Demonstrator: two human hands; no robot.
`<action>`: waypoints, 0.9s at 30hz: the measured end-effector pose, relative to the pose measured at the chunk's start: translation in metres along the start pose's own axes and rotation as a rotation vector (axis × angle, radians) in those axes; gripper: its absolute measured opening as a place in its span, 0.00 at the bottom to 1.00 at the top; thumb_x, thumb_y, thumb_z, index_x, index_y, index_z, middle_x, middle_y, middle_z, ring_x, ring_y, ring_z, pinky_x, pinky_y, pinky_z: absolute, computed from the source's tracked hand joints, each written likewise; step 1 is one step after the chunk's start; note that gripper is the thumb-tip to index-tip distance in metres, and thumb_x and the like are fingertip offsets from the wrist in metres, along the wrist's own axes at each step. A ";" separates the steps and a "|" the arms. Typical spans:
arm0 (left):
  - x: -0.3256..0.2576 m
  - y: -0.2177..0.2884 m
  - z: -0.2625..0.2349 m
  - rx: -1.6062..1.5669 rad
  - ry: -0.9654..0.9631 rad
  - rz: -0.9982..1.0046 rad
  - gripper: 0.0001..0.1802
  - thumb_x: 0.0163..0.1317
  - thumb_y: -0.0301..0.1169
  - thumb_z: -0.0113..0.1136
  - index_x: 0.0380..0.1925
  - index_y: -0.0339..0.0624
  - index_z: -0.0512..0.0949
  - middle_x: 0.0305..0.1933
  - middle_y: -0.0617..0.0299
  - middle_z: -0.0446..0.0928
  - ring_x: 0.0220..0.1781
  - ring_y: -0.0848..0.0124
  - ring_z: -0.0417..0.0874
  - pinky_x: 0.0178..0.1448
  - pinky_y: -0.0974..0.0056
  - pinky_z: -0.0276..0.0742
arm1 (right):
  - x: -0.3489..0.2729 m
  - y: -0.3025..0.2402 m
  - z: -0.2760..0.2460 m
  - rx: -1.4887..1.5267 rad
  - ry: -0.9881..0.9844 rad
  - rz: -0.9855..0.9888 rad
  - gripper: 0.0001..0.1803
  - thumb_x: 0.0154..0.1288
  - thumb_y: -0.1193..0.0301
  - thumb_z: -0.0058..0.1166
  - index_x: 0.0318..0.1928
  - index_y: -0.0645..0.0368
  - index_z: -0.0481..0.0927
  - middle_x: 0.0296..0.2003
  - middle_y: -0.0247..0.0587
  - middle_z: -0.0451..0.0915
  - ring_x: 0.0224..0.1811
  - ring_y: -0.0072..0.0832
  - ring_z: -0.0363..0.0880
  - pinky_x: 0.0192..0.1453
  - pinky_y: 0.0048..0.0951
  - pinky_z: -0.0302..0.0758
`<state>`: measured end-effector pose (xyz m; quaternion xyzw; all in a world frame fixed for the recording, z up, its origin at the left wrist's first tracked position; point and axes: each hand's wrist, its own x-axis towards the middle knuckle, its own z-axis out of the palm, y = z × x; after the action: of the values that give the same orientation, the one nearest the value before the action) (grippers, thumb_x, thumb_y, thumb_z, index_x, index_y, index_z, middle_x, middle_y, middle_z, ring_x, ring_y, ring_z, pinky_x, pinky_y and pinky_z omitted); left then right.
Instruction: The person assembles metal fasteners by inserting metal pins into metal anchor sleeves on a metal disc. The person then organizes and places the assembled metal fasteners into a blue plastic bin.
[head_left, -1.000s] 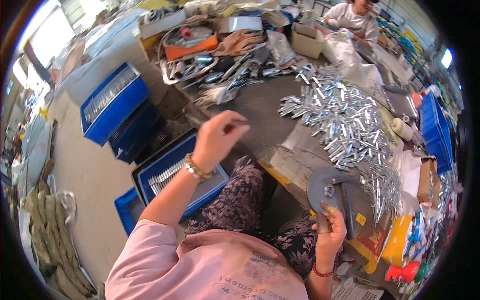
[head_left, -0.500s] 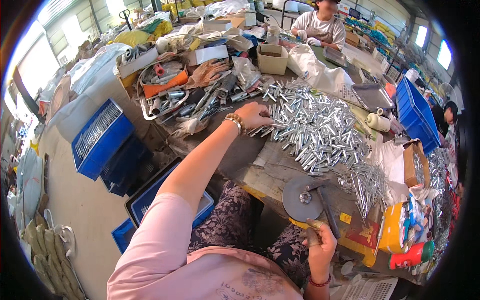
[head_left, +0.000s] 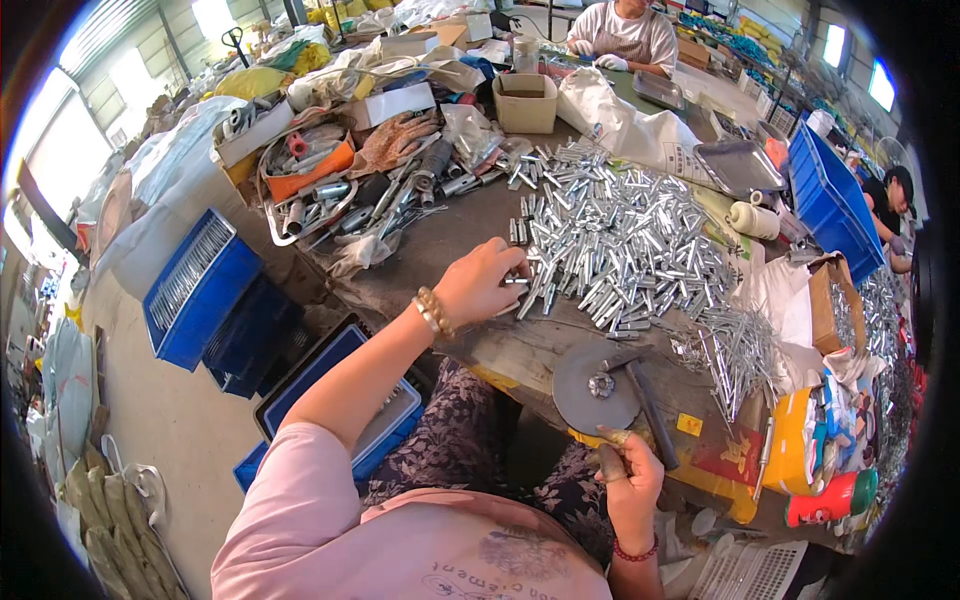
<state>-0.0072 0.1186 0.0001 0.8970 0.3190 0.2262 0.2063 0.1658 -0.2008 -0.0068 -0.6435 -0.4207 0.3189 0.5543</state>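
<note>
A broad heap of small shiny metal sleeves (head_left: 625, 235) covers the middle of the worktable. At the heap's near left edge, my left hand (head_left: 478, 284) is closed, with a silver metal sleeve (head_left: 515, 281) showing at its fingertips. My right hand (head_left: 630, 478) is held low at the table's front edge, thumb and forefinger curled toward each other, with coverings on the fingertips. What it pinches, if anything, I cannot make out. Just beyond it lies a dark round disc (head_left: 575, 392) with a small metal ring-shaped part (head_left: 601, 385) on it. A hammer (head_left: 652, 412) rests across the disc's right side.
Thin metal pins (head_left: 735, 360) lie right of the sleeves. Tools and gloves (head_left: 397, 142) clutter the back left, beside a cardboard box (head_left: 525, 105). Blue crates (head_left: 205, 290) stand at left; another blue crate (head_left: 830, 205) is at right. A co-worker (head_left: 625, 40) sits across the table.
My left hand has come nearer and down from the heap's upper left edge, with a metal sleeve now visible at its fingertips. The view has shifted slightly; my right hand stays near the disc.
</note>
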 end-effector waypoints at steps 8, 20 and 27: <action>-0.019 0.042 0.023 -0.090 -0.014 0.274 0.11 0.63 0.34 0.70 0.45 0.46 0.85 0.45 0.56 0.78 0.51 0.56 0.82 0.56 0.55 0.80 | 0.002 -0.002 0.002 -0.029 0.008 0.035 0.12 0.73 0.81 0.58 0.53 0.65 0.87 0.33 0.32 0.83 0.27 0.14 0.75 0.32 0.19 0.73; 0.082 -0.064 0.007 0.081 0.045 -0.006 0.15 0.65 0.22 0.56 0.48 0.48 0.85 0.47 0.53 0.78 0.54 0.52 0.82 0.59 0.53 0.78 | 0.003 -0.004 -0.003 -0.035 0.004 0.074 0.12 0.73 0.81 0.59 0.54 0.66 0.87 0.32 0.33 0.83 0.28 0.14 0.77 0.32 0.20 0.75; 0.075 -0.042 -0.014 0.174 -0.266 -0.042 0.19 0.58 0.24 0.59 0.51 0.46 0.82 0.48 0.51 0.81 0.54 0.53 0.83 0.58 0.53 0.79 | 0.003 -0.003 -0.006 -0.053 -0.020 0.061 0.11 0.73 0.81 0.58 0.52 0.66 0.87 0.32 0.34 0.84 0.28 0.15 0.78 0.32 0.21 0.74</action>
<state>0.0165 0.2017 0.0105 0.9266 0.3258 0.0729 0.1729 0.1716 -0.2007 -0.0027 -0.6672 -0.4147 0.3306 0.5230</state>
